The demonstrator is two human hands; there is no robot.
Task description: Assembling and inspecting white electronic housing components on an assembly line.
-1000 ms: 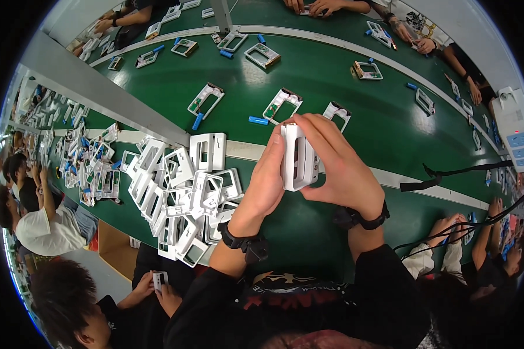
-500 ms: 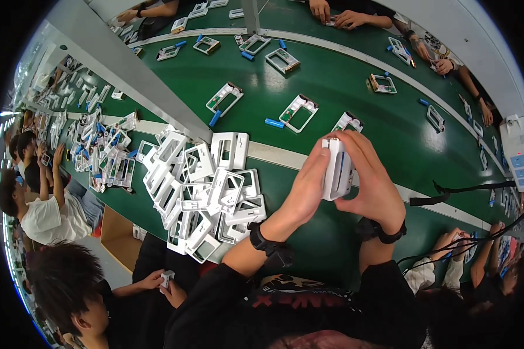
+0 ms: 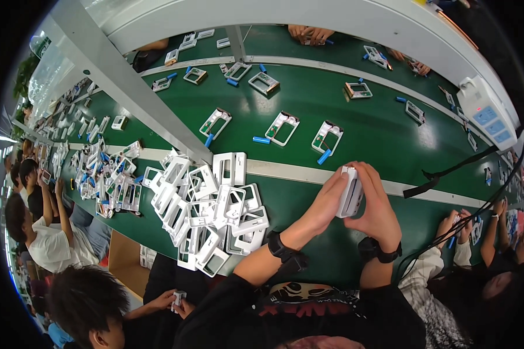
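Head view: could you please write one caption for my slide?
Left hand and right hand hold a white casing above a green workbench, with white frames piled at left.

Right of the frame's centre, the bare left hand (image 3: 325, 205) and bare right hand (image 3: 381, 215) face each other in a shared grip, fingertips close together. From the lower edge, the black-sleeved left arm (image 3: 224, 303) slants rightward; the black-sleeved right arm (image 3: 385, 305) is nearly upright.

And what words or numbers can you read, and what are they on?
Black shirt: red lettering, too folded to read surely.
White box with blue panels: any print is too small.
White casing between the left hand and right hand: none I can make out.
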